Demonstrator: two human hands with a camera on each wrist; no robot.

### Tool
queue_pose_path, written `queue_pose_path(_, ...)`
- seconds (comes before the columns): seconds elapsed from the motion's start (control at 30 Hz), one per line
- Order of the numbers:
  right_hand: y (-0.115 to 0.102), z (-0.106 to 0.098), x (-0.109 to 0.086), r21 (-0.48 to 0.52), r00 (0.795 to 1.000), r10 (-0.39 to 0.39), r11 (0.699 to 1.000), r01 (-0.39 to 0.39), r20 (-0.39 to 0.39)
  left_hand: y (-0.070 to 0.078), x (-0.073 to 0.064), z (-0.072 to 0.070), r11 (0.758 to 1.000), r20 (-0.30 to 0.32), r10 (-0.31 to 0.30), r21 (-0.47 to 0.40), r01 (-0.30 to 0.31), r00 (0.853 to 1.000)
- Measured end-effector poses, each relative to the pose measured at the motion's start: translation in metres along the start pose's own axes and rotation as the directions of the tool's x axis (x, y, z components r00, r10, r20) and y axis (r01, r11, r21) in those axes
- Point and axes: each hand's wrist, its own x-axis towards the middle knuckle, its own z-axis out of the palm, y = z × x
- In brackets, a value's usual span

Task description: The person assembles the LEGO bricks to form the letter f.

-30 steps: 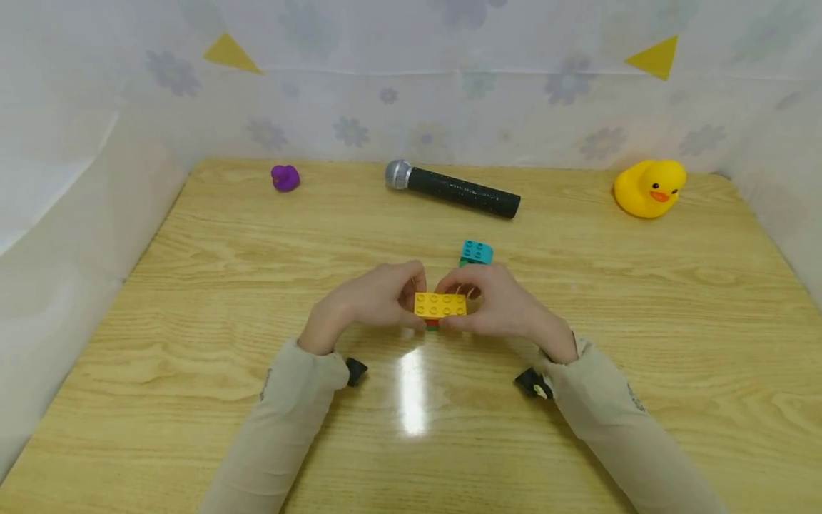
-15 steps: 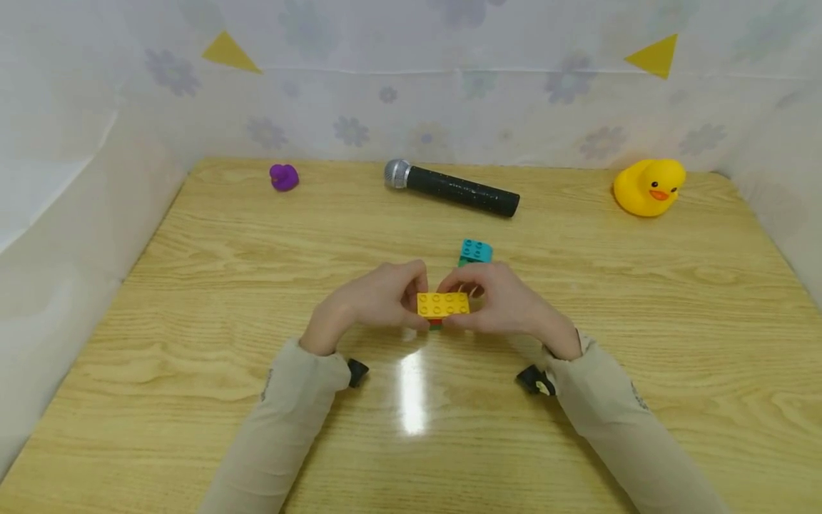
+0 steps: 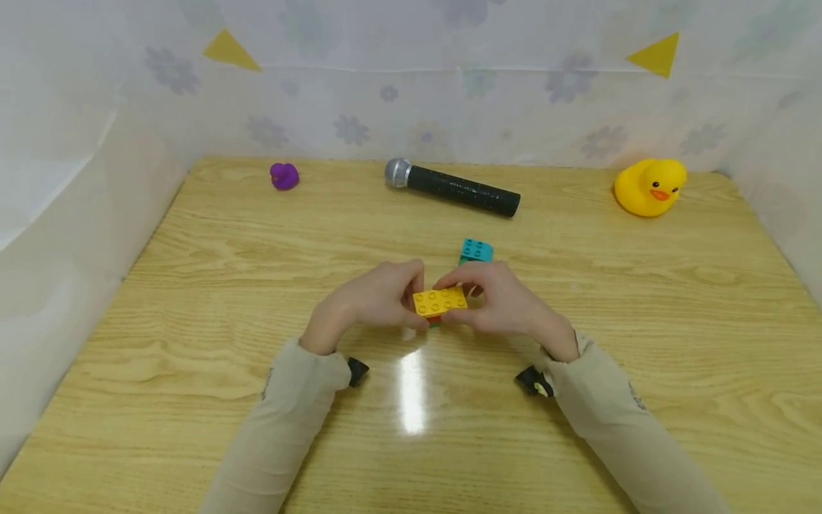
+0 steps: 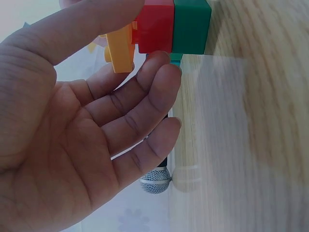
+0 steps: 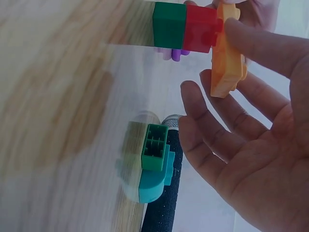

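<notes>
In the head view a yellow toy building brick point(image 3: 439, 301) with two rows of studs lies turned slightly, between both hands. Under it a red brick point(image 4: 155, 26) sits on a green brick point(image 4: 191, 26) that stands on the table; red studs show in the gap below the yellow one. My left hand point(image 3: 379, 296) pinches the left end of the yellow brick, some fingertips right by the red brick. At the other end my right hand point(image 3: 497, 300) pinches it between thumb and fingers. Behind the right hand stands a teal brick point(image 3: 477, 250) on a smaller green brick point(image 5: 154, 147).
A black microphone point(image 3: 462, 190) with a silver head lies along the back of the wooden table point(image 3: 193, 400). Left of it sits a small purple duck point(image 3: 285, 176); a larger yellow duck point(image 3: 648, 188) is at the back right. Flowered white cloth point(image 3: 411, 107) hangs behind.
The yellow brick has shifted a little left and turned, its right end now farther back. Both hands stay almost in place; the stack below has barely moved.
</notes>
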Motion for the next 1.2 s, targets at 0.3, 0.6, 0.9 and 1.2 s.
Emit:
queue_pose_path(0.3, 0.001, 0.002, 0.001, -0.011, 1.0, -0.015, 1.0, 0.015, 0.008, -0.001, 0.001, 0.003, 0.999, 0.015, -0.003, 0.033, 0.002, 1.0)
queue_pose_path(0.6, -0.001, 0.003, 0.0, -0.025, 1.0, 0.024, 0.999, -0.024, 0.003, -0.002, 0.003, 0.006, 1.0, 0.01, 0.01, 0.03, -0.01, 1.0)
queue_pose_path(0.9, -0.002, -0.001, 0.001, -0.031, 0.997, 0.07, 0.997, -0.069, 0.011, -0.001, 0.006, 0.009, 0.997, -0.057, 0.061, 0.049, -0.058, 0.996)
queue_pose_path(1.2, -0.002, -0.003, 0.001, -0.031, 0.998, 0.062, 0.998, -0.062, 0.0, -0.002, 0.008, 0.011, 0.996, -0.08, 0.065, 0.065, -0.06, 0.995)
